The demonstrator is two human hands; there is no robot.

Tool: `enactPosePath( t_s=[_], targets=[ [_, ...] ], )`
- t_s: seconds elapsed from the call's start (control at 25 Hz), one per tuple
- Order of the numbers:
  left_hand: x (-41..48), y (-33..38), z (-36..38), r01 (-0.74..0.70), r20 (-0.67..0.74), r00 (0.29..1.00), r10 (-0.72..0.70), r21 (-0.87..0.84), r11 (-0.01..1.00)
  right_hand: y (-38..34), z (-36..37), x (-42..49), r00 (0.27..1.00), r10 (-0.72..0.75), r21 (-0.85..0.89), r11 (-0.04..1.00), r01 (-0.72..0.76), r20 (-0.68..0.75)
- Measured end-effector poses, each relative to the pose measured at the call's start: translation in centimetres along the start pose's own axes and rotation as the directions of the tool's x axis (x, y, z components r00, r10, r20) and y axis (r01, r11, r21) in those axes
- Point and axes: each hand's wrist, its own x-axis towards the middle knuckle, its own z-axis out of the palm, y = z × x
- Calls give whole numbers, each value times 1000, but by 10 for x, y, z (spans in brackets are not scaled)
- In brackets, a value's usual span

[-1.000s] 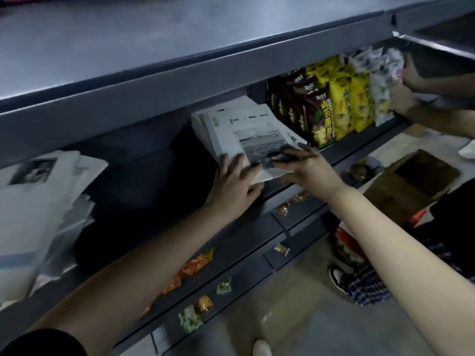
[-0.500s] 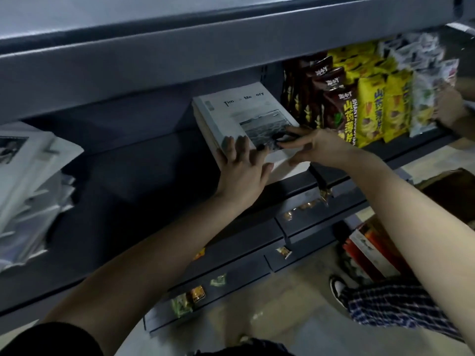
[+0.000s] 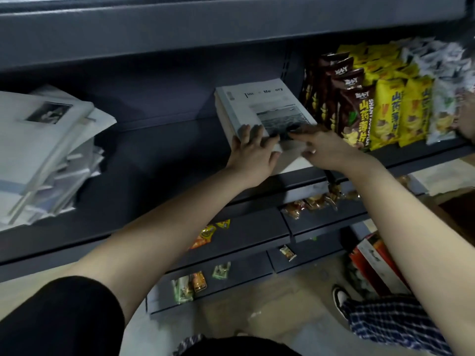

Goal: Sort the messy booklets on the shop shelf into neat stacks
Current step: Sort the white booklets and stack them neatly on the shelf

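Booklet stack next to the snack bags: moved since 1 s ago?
Yes. The booklet stack, then fanned with sheets jutting toward the brown snack bags, is squared up, its right edge drawn back leftward from them.

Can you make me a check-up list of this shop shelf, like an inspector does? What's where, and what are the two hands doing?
Surface: dark grey metal shelf, with another shelf close above.
Job's things: neat booklet stack squared up beside the snacks; messy booklet pile at the left, pages splayed.
Clutter: brown and yellow snack bags standing right of the neat stack; small packets on the lower shelves.
Grippers: left hand rests flat on the stack's near left corner; right hand flat on its near right part, fingers straight.
Cables: nothing seen.
Surroundings: another person's hand at the far right by the snacks; checked trouser leg and shoe on the floor.
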Motion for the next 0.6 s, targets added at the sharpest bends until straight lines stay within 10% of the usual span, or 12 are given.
enactPosePath(
  t_s=[0.24,0.6],
  targets=[
    [-40,-29,-34,20,-31,999,-17,84,996,-67,17,7,963,-182,32,981,192,-199],
    [-159,-155,-111,447,-215,888,-405,203,871,-254,51,51,866,-440,120,871,476,-238]
  ],
)
